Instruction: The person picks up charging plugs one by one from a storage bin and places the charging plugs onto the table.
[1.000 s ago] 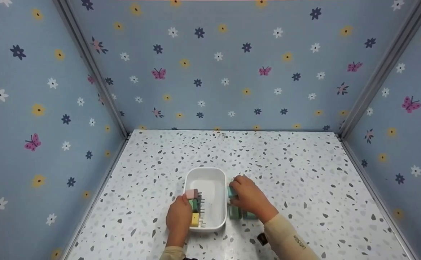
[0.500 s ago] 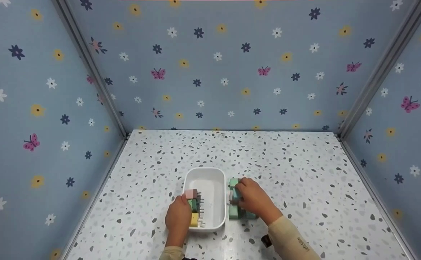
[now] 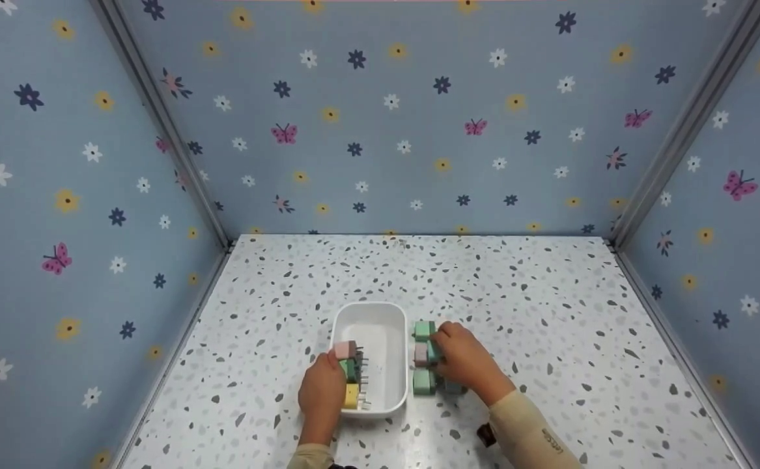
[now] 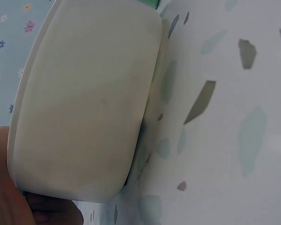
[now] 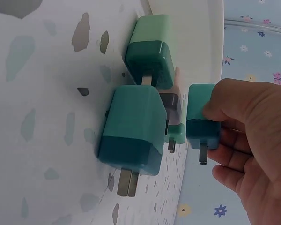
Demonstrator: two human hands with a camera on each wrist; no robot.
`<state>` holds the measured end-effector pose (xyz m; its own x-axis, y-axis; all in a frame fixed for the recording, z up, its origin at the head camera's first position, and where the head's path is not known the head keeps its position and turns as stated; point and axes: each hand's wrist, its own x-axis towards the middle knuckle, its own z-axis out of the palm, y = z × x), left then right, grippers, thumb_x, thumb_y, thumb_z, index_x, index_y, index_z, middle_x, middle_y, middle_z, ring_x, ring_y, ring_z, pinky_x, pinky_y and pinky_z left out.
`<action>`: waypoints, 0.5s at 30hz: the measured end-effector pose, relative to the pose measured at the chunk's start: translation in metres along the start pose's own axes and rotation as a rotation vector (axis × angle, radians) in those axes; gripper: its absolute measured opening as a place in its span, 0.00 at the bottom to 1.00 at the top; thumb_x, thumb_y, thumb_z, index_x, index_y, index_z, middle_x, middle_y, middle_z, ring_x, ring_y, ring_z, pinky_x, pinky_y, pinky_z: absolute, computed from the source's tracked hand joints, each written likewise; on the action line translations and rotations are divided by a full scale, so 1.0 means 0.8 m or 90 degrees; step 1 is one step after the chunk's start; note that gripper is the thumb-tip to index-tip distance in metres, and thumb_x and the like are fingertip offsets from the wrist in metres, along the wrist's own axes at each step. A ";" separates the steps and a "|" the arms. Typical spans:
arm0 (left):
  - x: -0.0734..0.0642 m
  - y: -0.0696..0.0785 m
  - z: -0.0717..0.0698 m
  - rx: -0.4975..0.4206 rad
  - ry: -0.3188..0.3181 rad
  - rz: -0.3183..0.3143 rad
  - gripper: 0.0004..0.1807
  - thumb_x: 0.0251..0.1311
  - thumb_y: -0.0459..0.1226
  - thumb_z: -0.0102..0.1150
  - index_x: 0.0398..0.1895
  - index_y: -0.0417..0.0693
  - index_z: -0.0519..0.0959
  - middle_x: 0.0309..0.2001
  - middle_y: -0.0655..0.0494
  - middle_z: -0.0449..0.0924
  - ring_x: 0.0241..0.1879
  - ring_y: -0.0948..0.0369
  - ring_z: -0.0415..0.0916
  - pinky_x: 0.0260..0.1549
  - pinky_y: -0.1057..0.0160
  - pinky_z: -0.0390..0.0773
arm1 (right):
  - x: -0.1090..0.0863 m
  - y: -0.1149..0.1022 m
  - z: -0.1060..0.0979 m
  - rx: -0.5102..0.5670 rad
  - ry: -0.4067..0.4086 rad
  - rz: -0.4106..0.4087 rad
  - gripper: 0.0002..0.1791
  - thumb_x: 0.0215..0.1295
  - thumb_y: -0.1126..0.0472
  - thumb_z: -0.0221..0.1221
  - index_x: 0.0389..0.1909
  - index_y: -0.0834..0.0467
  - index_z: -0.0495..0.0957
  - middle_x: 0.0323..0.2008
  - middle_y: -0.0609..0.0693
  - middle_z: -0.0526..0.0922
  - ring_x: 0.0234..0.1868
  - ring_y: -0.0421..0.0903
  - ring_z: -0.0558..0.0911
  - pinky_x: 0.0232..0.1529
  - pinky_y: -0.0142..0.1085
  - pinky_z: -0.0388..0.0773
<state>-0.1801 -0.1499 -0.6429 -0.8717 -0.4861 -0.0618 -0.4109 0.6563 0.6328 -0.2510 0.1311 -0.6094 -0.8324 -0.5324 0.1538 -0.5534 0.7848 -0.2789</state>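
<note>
A white plastic bin (image 3: 408,365) stands at the front middle, and my left hand (image 3: 322,389) grips its left side. In the left wrist view, my fingers curl at the end of the bin's outer wall (image 4: 84,103). Pink (image 3: 345,350), green (image 3: 347,371) and yellow (image 3: 351,396) charger plugs lie along its left inside, prongs pointing right. My right hand (image 3: 467,358) pinches a teal charger plug (image 5: 201,101), thumb on its face, metal prongs exposed. It is just right of a pinkish plug (image 3: 421,354) in the row beside the bin.
Also in that row are a mint plug (image 3: 424,330) and a green plug (image 3: 424,382). Another green plug (image 3: 452,388) lies partly hidden below my right hand. The speckled tabletop (image 3: 275,280) is bounded by flowered panels (image 3: 386,150) at the back and sides.
My right hand has drawn a little to the right with the teal plug, away from the bin's edge, uncovering the mint and pinkish plugs. My left hand and the bin have stayed put.
</note>
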 end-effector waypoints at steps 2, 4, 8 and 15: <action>0.000 0.001 -0.001 0.005 0.004 0.003 0.24 0.81 0.49 0.38 0.37 0.45 0.79 0.31 0.46 0.84 0.25 0.52 0.76 0.23 0.54 0.68 | -0.001 0.002 -0.001 0.004 -0.002 0.003 0.30 0.53 0.51 0.79 0.54 0.59 0.82 0.46 0.50 0.78 0.43 0.46 0.76 0.48 0.44 0.78; -0.001 0.002 -0.002 0.008 0.005 0.002 0.24 0.81 0.50 0.37 0.37 0.45 0.79 0.32 0.46 0.84 0.26 0.52 0.77 0.23 0.53 0.68 | -0.002 0.003 -0.001 0.002 -0.007 0.010 0.30 0.51 0.53 0.79 0.53 0.59 0.82 0.47 0.51 0.78 0.45 0.47 0.77 0.51 0.45 0.79; -0.002 0.004 -0.003 0.010 -0.010 -0.008 0.25 0.81 0.50 0.36 0.39 0.45 0.80 0.33 0.46 0.84 0.25 0.53 0.75 0.24 0.55 0.68 | -0.003 0.008 -0.001 -0.012 -0.009 0.015 0.26 0.50 0.59 0.78 0.50 0.59 0.82 0.47 0.50 0.79 0.45 0.46 0.78 0.51 0.43 0.79; -0.001 0.003 -0.004 0.001 -0.014 -0.007 0.25 0.82 0.50 0.36 0.39 0.45 0.79 0.30 0.48 0.82 0.24 0.55 0.73 0.24 0.56 0.67 | -0.006 0.018 0.001 -0.013 0.001 0.002 0.24 0.49 0.59 0.78 0.48 0.59 0.82 0.43 0.49 0.78 0.42 0.44 0.77 0.49 0.42 0.79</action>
<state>-0.1796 -0.1493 -0.6389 -0.8724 -0.4812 -0.0855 -0.4212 0.6514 0.6311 -0.2545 0.1447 -0.6148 -0.8344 -0.5289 0.1551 -0.5510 0.7928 -0.2605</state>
